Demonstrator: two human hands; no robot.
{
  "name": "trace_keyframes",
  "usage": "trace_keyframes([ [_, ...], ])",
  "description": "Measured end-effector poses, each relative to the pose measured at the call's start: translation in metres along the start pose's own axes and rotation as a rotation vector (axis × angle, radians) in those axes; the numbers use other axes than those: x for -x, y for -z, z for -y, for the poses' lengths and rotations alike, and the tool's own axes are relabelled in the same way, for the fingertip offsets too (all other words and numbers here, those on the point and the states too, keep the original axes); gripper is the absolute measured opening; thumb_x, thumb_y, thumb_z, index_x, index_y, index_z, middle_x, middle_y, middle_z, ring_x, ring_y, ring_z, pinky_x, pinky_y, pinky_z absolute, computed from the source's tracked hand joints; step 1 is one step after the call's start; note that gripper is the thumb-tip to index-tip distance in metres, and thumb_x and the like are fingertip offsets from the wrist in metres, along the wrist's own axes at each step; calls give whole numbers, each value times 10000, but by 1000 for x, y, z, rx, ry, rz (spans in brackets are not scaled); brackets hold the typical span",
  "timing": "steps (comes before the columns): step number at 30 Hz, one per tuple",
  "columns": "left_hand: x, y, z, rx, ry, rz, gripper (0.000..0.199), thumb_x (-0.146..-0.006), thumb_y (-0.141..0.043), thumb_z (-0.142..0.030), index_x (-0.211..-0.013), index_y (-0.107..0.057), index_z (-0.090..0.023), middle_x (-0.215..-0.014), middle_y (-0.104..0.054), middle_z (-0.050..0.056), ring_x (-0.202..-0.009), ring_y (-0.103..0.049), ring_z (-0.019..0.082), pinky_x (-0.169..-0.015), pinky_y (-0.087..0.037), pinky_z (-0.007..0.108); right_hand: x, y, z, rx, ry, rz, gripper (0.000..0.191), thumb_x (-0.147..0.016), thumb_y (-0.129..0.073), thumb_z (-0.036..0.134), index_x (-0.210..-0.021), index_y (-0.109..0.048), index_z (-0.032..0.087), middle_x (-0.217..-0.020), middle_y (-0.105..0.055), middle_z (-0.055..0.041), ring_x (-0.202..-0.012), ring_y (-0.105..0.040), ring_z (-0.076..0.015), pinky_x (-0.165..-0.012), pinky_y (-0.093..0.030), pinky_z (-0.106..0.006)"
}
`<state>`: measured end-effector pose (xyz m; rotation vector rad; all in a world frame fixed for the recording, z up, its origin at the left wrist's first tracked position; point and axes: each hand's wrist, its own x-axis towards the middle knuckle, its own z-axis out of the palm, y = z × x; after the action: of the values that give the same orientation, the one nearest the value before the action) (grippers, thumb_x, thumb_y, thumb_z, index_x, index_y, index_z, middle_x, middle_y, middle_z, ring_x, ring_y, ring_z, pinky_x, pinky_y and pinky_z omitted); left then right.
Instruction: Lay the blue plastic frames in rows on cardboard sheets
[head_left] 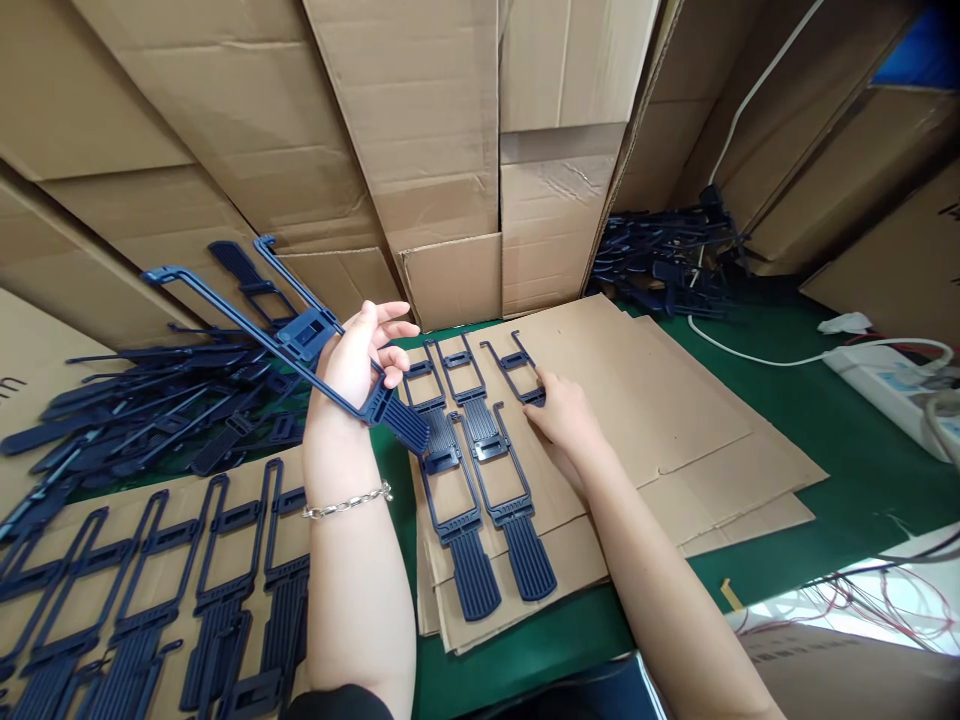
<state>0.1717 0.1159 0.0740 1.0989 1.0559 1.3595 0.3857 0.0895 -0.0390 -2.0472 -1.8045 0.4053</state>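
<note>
Seen from the head camera, a worker's right hand [566, 410] closes thumb and fingers on the lower end of a navy plastic bracket frame [514, 359] lying on layered cardboard sheets [637, 400], its lowest part hidden under the palm. The left hand [352, 355], palm up, is open with fingers loosely curled, and carries a second bracket frame [302, 335] in the air; one rail crosses in front of the wrist, just above a chain bracelet [346, 502].

Four more brackets [491, 450] with ribbed tongues lie beside the right hand in two overlapping rows, so the laying-out on these sheets appears partly done, with bare cardboard to the right. On a left-hand sheet, a longer row of brackets [236, 515] (cut off by the picture's edge) looks further along. Plenty seems left to sort: loose parts lie jumbled in a left pile [135, 410] and a right pile [660, 265] on the green tabletop [525, 640].

No container visibly holds any brackets. Cardboard cartons [427, 100] stand behind as a wall, their contents out of sight.
</note>
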Motion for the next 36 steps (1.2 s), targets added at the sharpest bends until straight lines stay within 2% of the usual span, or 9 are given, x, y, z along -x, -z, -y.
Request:
trace_keyframes([
  [9, -1, -1, 1, 24, 24, 45, 339, -877, -447, -415, -913, -573, -102, -712, -607, 44, -376, -472, 55, -274, -270, 148, -7, -16, 5, -114, 85, -62, 551, -789, -484, 193, -1326, -402, 98, -1146, -572, -124, -1122, -457, -254, -934, -381, -340],
  [17, 2, -7, 1, -1, 62, 93, 378, -848, -479, -469, -935, -568, -112, -704, -603, 39, -383, -472, 52, -282, -275, 145, -11, -20, 9, -126, 94, -74, 525, -792, -493, 204, -1304, -426, 114, -1138, -583, -116, -1117, -467, -248, -923, -388, -345],
  [23, 2, -5, 2, -8, 48, 118, 389, -835, -499, -471, -959, -569, -110, -719, -605, 42, -398, -487, 59, -282, -286, 149, -16, -25, 9, -148, 93, -86, 517, -802, -491, 226, -1304, -425, 122, -1152, -580, -106, -1107, -478, -243, -917, -385, -339],
  [36, 4, -7, 1, -36, 50, 119, 384, -850, -477, -463, -962, -567, -107, -715, -608, 47, -397, -497, 63, -286, -303, 143, -18, -29, 12, -167, 100, -117, 482, -813, -493, 234, -1272, -457, 92, -1186, -569, -108, -1111, -466, -249, -939, -370, -347],
])
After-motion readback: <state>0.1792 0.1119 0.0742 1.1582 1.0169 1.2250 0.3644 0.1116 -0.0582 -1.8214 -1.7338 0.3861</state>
